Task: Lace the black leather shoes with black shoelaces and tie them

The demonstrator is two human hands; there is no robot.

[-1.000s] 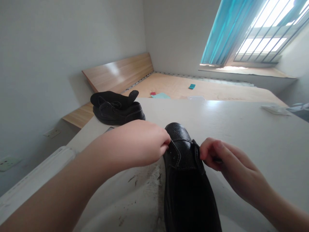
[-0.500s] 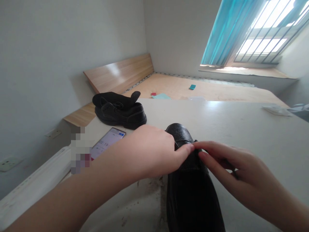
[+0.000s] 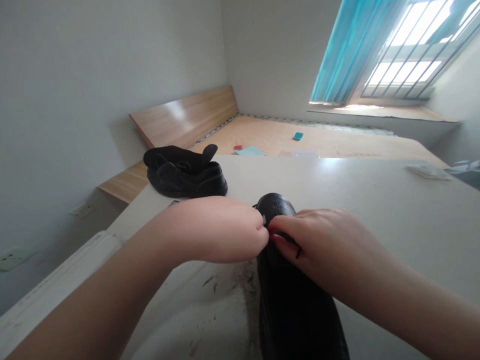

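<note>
A black leather shoe [image 3: 300, 310] lies lengthwise in front of me, toe pointing away. At its upper, my right hand [image 3: 326, 240] pinches what looks like a thin black shoelace [image 3: 299, 251], whose short end shows by the thumb. My left hand [image 3: 232, 230] is curled at the shoe's left side, its knuckles meeting the right fingertips. Its fingers are mostly hidden, so what they grip I cannot make out. Another black shoe [image 3: 187, 182] stands farther back on the left, with a black insole-like piece [image 3: 176, 156] resting on it.
The white table [image 3: 367, 200] has dark smudges near the front. A phone [image 3: 173, 203] is mostly covered by my left arm. A clear plastic packet [image 3: 427, 171] lies at the right. Behind stands a wooden bed base [image 3: 337, 145] with small teal and red pieces on it.
My right hand has moved left over the shoe and turned knuckles-up, its fingertips now against my left hand. My left hand has curled inward and shifted slightly left, covering more of the phone.
</note>
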